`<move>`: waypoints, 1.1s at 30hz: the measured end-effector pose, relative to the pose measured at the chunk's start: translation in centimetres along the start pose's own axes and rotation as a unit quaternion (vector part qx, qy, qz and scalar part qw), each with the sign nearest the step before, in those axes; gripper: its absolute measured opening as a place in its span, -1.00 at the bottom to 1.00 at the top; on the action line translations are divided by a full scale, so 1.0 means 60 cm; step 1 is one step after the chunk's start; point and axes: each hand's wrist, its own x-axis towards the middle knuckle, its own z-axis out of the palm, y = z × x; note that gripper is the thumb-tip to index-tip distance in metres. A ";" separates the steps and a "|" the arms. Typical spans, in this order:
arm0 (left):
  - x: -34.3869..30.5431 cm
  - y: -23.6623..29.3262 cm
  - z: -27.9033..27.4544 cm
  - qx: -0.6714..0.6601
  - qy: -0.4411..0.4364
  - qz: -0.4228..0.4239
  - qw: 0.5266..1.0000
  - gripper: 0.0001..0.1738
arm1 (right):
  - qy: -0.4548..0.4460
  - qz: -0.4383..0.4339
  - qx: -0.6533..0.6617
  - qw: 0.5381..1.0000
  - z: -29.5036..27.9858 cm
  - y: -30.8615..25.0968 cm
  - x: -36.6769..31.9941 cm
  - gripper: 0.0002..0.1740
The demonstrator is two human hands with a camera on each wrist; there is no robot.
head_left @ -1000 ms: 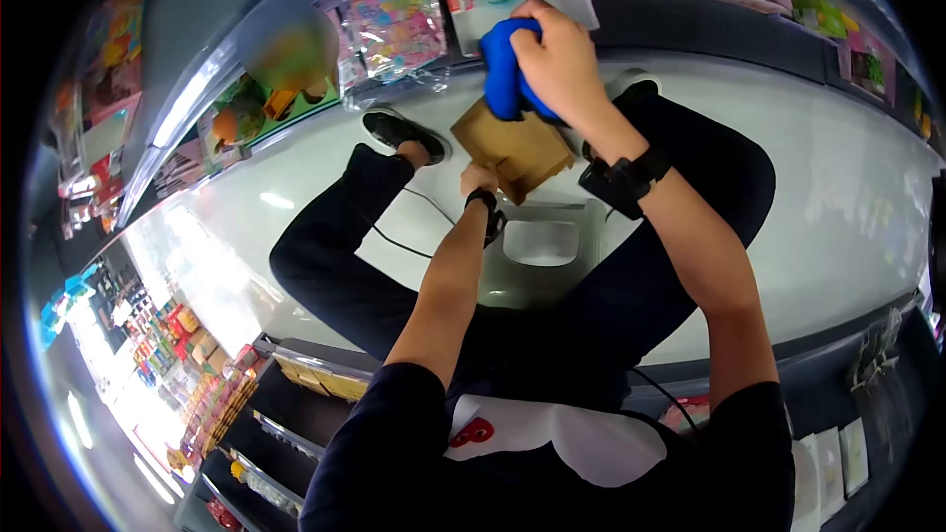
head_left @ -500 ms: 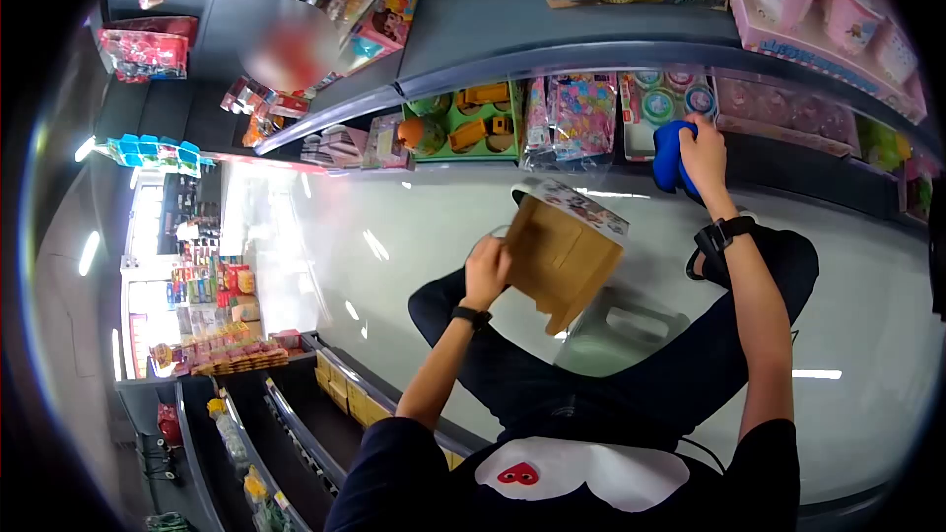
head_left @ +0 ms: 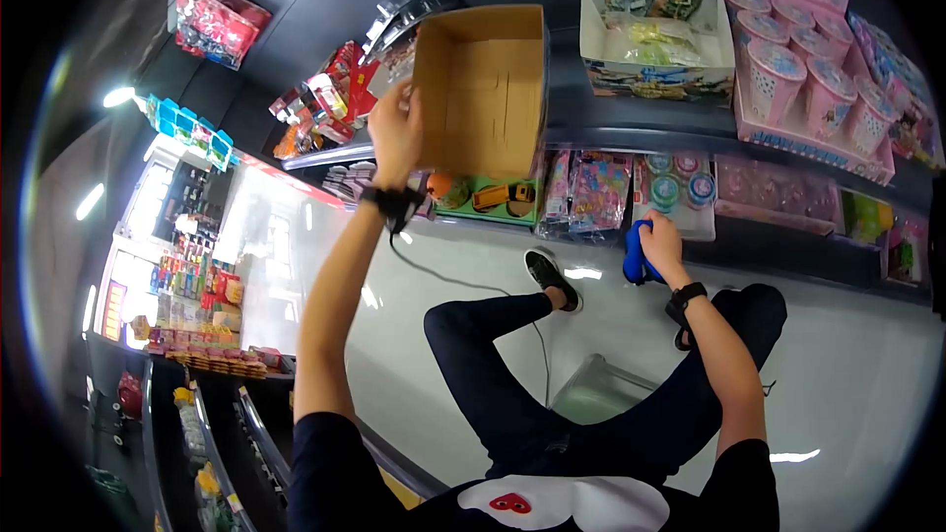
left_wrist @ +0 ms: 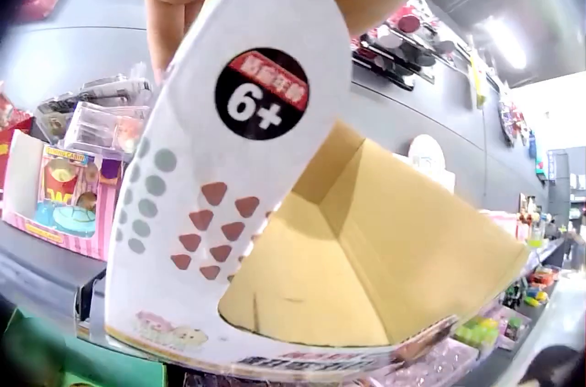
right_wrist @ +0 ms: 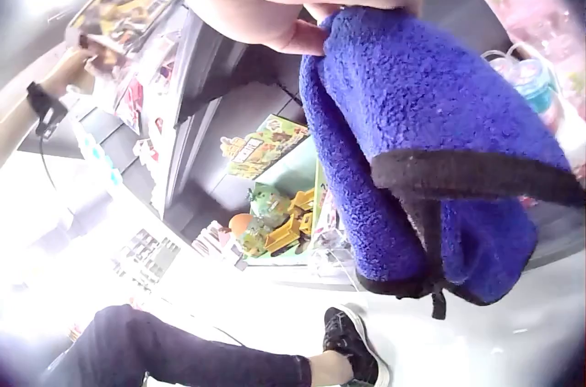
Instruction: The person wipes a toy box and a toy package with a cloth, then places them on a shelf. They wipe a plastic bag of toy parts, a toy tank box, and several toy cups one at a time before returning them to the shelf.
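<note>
At the shelf (head_left: pixel 591 118) edge, one empty box (head_left: pixel 480 89) is in your left hand (head_left: pixel 396 138), which grips its side wall, fingers bent. Your right hand (head_left: pixel 662 244) is closed on one bunched blue cloth (head_left: pixel 634 254), near four round tubs (head_left: pixel 663 194). One carton (head_left: pixel 660 82) of bagged toys stands between the box and the pink cups (head_left: pixel 775 71); one stool (head_left: pixel 598 392) is between your legs.

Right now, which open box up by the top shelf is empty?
The brown-lined box in the left hand: only bare cardboard inside. The white-lined box holds bagged toys; the pink box holds cups.
</note>
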 end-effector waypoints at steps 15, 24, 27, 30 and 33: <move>-0.037 0.103 0.040 0.018 -0.366 0.260 0.893 -0.53 | -0.026 -0.048 0.008 0.998 -0.003 -0.014 0.004 -0.83; 0.051 0.063 0.124 0.140 -0.173 0.308 0.925 -0.59 | -0.059 -0.006 0.006 0.998 0.006 -0.008 0.002 -0.82; 0.089 0.045 0.153 0.028 -0.090 0.178 0.980 -0.54 | -0.062 -0.026 -0.008 0.998 0.027 -0.008 0.010 -0.81; 0.133 -0.007 0.150 0.044 0.009 0.091 0.995 -0.43 | -0.070 -0.025 0.017 0.997 0.037 -0.004 0.014 -0.80; 0.126 -0.076 0.144 0.278 -0.020 -0.038 0.960 -0.06 | -0.054 -0.038 0.026 0.997 0.043 0.000 0.012 -0.82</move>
